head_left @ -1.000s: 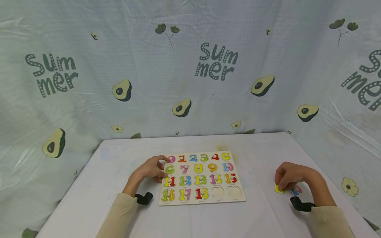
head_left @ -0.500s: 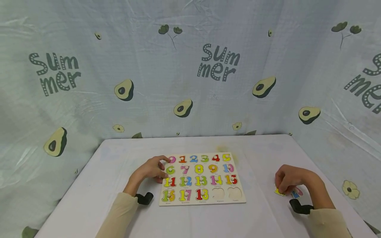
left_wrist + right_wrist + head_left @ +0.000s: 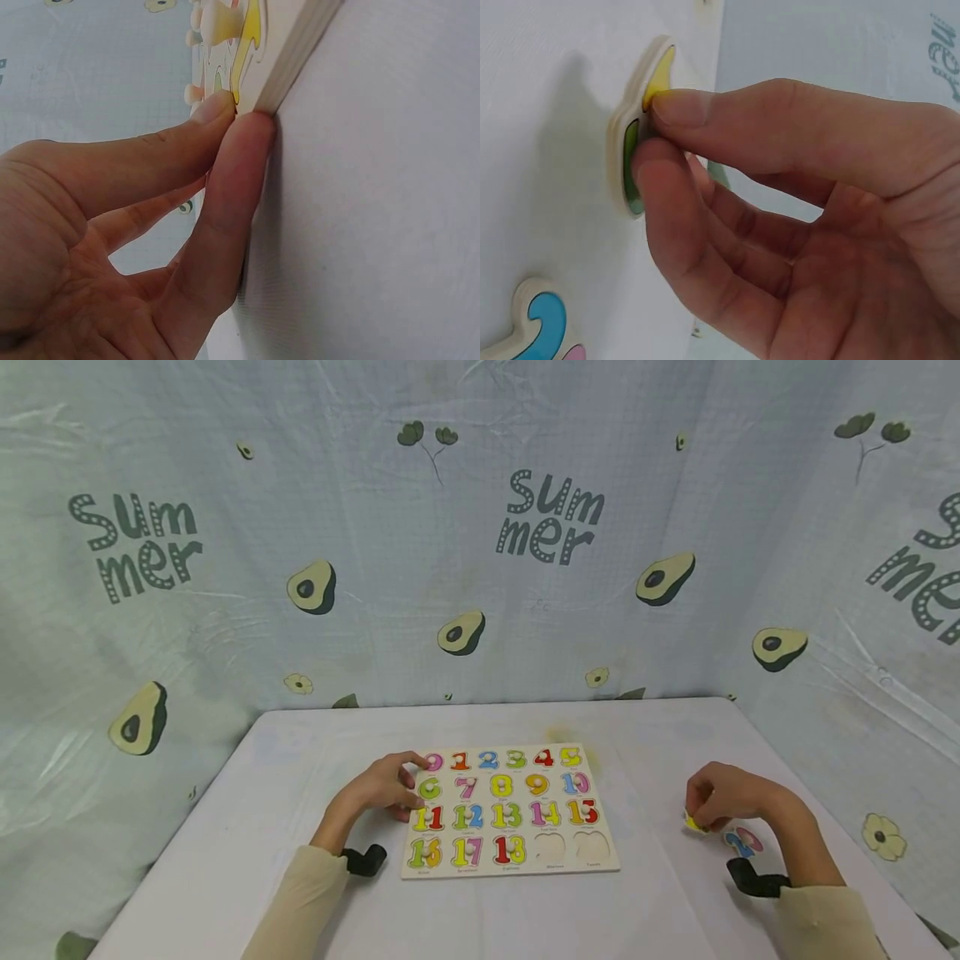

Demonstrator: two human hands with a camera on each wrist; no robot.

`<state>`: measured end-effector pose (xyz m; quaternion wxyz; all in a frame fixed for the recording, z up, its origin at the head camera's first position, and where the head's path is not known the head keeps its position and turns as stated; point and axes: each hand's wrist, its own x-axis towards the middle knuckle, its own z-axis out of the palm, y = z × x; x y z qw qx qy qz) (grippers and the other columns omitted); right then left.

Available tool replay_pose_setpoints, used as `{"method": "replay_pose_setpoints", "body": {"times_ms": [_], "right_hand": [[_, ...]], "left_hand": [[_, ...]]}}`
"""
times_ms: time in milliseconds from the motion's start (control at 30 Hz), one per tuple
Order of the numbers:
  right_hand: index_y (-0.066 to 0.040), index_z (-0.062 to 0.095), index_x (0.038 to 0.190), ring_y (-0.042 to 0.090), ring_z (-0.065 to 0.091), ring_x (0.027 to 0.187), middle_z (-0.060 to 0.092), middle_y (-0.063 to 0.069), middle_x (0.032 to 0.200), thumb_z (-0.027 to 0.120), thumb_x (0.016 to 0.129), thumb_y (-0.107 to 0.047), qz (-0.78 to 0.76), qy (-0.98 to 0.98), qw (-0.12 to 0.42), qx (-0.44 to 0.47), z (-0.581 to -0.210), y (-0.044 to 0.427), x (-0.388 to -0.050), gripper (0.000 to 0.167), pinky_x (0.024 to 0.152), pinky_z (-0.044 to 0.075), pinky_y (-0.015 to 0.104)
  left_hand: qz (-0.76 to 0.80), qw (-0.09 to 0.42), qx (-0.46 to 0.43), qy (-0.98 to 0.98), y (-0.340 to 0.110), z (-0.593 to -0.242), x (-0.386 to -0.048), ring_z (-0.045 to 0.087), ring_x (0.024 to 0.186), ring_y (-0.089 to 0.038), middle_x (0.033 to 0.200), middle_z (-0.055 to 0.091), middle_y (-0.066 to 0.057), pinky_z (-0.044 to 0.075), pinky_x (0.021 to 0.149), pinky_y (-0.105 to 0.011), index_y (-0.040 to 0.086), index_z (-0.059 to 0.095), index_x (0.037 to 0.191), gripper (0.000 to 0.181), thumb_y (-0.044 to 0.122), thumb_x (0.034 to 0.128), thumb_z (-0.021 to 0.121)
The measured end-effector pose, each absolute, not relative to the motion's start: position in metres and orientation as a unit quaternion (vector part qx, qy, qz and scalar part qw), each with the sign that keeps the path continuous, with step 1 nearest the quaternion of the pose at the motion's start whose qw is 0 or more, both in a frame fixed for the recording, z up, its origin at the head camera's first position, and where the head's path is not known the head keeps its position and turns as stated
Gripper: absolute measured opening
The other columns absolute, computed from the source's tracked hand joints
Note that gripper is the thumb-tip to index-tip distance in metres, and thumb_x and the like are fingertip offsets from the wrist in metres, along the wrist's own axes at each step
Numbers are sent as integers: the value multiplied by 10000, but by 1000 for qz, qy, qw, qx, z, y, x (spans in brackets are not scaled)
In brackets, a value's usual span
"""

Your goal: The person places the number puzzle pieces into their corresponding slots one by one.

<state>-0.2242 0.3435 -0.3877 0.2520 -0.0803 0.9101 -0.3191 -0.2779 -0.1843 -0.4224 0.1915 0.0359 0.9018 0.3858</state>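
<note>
A wooden number puzzle board (image 3: 568, 850) lies at the middle of the table, with knobbed number pieces in it and two bare recesses at its lower right. My left hand (image 3: 381, 785) holds the board's left edge, its thumb (image 3: 214, 107) on the top face and a finger against the side. To the right of the board, my right hand (image 3: 738, 795) pinches a yellow and green number piece (image 3: 660, 79) by its knob, which the fingers hide. The piece is tilted on edge and apart from the table. A blue and pink number piece (image 3: 742, 841) lies below that hand.
A white cloth covers the table (image 3: 480, 918). Behind it hangs a pale curtain (image 3: 375, 527) printed with avocados and lettering. Black wrist mounts (image 3: 365, 862) sit at both cuffs.
My right hand has lifted the yellow and green piece off the table and moved it slightly up and left, uncovering more of the blue and pink piece. The left hand stays put.
</note>
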Motion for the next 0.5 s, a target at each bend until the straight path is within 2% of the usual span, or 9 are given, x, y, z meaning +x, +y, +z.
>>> {"method": "replay_pose_setpoints", "body": {"times_ms": [233,500], "right_hand": [[-24,651,884,203,609,739,623,61,838,721,821,0,-304,924,216,-85,-381,331,-225,97,708,586,339],[-65,677,913,170,598,719,626,40,833,758,852,-69,-269,948,146,-90,-383,317,-229,102,661,561,296]], "left_hand": [[388,192,35,901,-185,-421,-278,611,632,-184,1031,573,-131,583,589,-264,144,598,1400,609,28,844,820],[389,195,37,900,-185,-421,-277,604,633,-180,1024,568,-129,577,583,-257,144,599,1399,610,26,842,820]]}}
